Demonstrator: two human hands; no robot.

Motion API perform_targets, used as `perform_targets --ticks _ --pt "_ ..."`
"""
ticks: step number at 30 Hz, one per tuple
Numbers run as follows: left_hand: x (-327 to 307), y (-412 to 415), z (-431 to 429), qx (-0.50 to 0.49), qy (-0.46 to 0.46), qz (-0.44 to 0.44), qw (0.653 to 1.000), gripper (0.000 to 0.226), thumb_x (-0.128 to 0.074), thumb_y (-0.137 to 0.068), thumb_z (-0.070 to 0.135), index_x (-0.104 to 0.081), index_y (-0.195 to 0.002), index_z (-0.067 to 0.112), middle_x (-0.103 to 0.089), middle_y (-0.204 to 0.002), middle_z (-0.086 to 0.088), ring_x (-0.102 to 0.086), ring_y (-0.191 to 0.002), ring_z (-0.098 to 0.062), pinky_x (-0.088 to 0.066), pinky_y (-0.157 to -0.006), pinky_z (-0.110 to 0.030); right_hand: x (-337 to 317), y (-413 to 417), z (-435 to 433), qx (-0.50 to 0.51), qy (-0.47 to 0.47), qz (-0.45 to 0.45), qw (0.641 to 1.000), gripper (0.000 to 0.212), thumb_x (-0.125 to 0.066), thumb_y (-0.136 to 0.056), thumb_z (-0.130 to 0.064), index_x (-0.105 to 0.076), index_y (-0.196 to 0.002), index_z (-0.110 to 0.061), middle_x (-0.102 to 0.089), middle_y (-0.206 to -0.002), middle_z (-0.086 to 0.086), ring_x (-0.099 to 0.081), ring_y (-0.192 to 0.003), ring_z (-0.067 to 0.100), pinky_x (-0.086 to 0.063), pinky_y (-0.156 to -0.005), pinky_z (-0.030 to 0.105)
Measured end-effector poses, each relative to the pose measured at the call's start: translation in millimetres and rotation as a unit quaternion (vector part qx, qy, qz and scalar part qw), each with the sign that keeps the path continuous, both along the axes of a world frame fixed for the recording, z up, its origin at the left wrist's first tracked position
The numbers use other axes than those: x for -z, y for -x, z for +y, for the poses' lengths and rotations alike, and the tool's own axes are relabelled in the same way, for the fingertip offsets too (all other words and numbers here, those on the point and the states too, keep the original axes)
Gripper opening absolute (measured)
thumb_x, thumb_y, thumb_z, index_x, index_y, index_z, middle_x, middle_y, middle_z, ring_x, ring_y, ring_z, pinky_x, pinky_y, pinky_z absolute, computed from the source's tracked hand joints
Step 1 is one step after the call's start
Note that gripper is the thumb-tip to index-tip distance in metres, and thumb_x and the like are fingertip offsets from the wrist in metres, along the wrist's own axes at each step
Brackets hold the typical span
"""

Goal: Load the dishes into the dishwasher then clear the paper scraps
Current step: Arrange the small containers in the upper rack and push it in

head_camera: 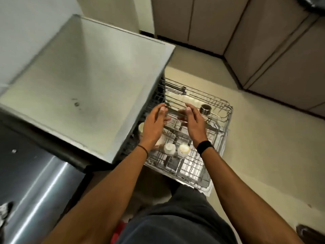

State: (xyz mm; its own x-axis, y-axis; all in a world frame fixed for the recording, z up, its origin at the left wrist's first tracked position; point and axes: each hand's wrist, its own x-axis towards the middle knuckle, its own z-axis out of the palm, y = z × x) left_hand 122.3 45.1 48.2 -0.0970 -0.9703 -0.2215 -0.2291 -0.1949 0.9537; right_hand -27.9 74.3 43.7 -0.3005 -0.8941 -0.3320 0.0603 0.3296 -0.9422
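Observation:
The dishwasher's wire racks are pulled out to the right of the grey counter. The upper rack (209, 101) holds a small steel cup (205, 109). The lower rack (197, 173) carries two white cups (169, 148) (183, 150) set upside down and another pale dish (141, 127) at its left edge. My left hand (154, 122) and my right hand (193, 120) hover side by side over the racks, fingers straight and palms facing each other. Neither hand holds anything.
A grey counter top (84, 81) with small dark specks lies to the left. A steel surface (35, 182) is at the lower left, with a bit of white scrap (14, 151) on the dark ledge above it. Beige cabinets (263, 41) line the far wall over a pale floor (263, 147).

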Motion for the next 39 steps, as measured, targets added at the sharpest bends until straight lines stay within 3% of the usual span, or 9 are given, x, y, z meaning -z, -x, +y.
perform_targets --ticks 3,6,11,15,20,26,32,36,39 --pt "-15.2 -64.4 19.2 -0.070 0.025 0.022 0.997 0.036 -0.047 -0.108 0.038 -0.058 -0.138 0.021 -0.069 -0.125 -0.004 -0.075 -0.094 -0.015 -0.061 -0.089 -0.041 -24.1 -59.5 0.8 -0.063 0.034 -0.015 0.997 0.026 -0.048 -0.107 -0.035 -0.059 -0.131 -0.032 -0.074 -0.115 -0.001 -0.072 -0.102 0.018 -0.058 -0.092 0.041" --pt "-29.9 -130.6 44.5 -0.144 0.047 0.048 0.987 0.036 -0.050 -0.108 0.033 -0.058 -0.137 0.016 -0.069 -0.125 -0.008 -0.076 -0.092 -0.017 -0.061 -0.085 -0.034 -45.3 -127.3 8.1 -0.130 0.050 -0.030 0.990 0.034 -0.047 -0.108 -0.031 -0.055 -0.140 -0.020 -0.074 -0.112 -0.002 -0.072 -0.099 0.014 -0.058 -0.091 0.035" --pt "-48.8 -242.8 102.5 -0.247 0.079 0.057 0.964 0.034 -0.054 -0.106 0.035 -0.058 -0.136 0.020 -0.071 -0.120 -0.001 -0.075 -0.096 -0.014 -0.060 -0.088 -0.035 -66.2 -249.9 29.9 -0.254 0.092 -0.031 0.962 0.036 -0.043 -0.109 -0.032 -0.052 -0.141 -0.017 -0.072 -0.119 0.007 -0.074 -0.097 0.022 -0.059 -0.085 0.031" --pt "-58.0 -322.7 148.8 -0.339 0.100 0.067 0.933 0.026 -0.052 -0.107 0.026 -0.061 -0.130 0.018 -0.073 -0.112 0.001 -0.076 -0.090 -0.015 -0.057 -0.078 -0.029 -73.8 -339.0 50.9 -0.326 0.108 -0.043 0.938 0.034 -0.045 -0.109 -0.029 -0.054 -0.138 -0.016 -0.073 -0.115 0.008 -0.073 -0.090 0.022 -0.057 -0.078 0.033" --pt "-68.2 -398.8 197.2 -0.431 0.120 0.059 0.893 0.031 -0.058 -0.105 0.027 -0.060 -0.134 0.017 -0.070 -0.123 -0.007 -0.076 -0.094 -0.021 -0.061 -0.085 -0.038 -82.9 -429.1 72.7 -0.438 0.127 -0.035 0.889 0.031 -0.048 -0.108 -0.027 -0.054 -0.138 -0.022 -0.073 -0.116 0.003 -0.072 -0.094 0.018 -0.057 -0.080 0.029" --pt "-71.6 -468.4 224.9 -0.525 0.129 0.060 0.839 0.036 -0.064 -0.102 0.023 -0.060 -0.135 0.012 -0.073 -0.116 -0.007 -0.077 -0.090 -0.018 -0.059 -0.077 -0.027 -81.4 -525.5 75.8 -0.535 0.140 -0.036 0.832 0.035 -0.055 -0.104 -0.022 -0.053 -0.139 -0.019 -0.071 -0.118 0.004 -0.072 -0.091 0.010 -0.055 -0.078 0.024" --pt "-69.1 -537.7 221.4 -0.593 0.125 0.032 0.795 0.039 -0.064 -0.101 0.025 -0.058 -0.137 0.009 -0.072 -0.117 -0.010 -0.076 -0.091 -0.021 -0.060 -0.079 -0.029 -72.5 -613.3 56.5 -0.618 0.153 -0.015 0.771 0.037 -0.061 -0.102 -0.027 -0.055 -0.138 -0.024 -0.070 -0.117 0.001 -0.072 -0.100 0.014 -0.058 -0.095 0.038" --pt "-65.2 -573.5 205.3 -0.619 0.116 0.008 0.777 0.037 -0.063 -0.102 0.024 -0.058 -0.136 0.010 -0.071 -0.116 -0.010 -0.076 -0.087 -0.018 -0.061 -0.080 -0.030 -60.2 -665.3 36.5 -0.653 0.162 0.014 0.740 0.037 -0.060 -0.102 -0.026 -0.055 -0.139 -0.021 -0.066 -0.117 -0.004 -0.072 -0.098 0.014 -0.058 -0.095 0.038" --pt "-63.8 -597.0 190.9 -0.632 0.110 -0.006 0.767 0.036 -0.061 -0.103 0.024 -0.058 -0.136 0.010 -0.070 -0.118 -0.009 -0.076 -0.088 -0.018 -0.060 -0.078 -0.027 -48.8 -700.5 19.7 -0.676 0.195 0.054 0.709 0.037 -0.061 -0.100 -0.027 -0.058 -0.137 -0.025 -0.062 -0.129 -0.003 -0.068 -0.106 0.016 -0.056 -0.097 0.040"
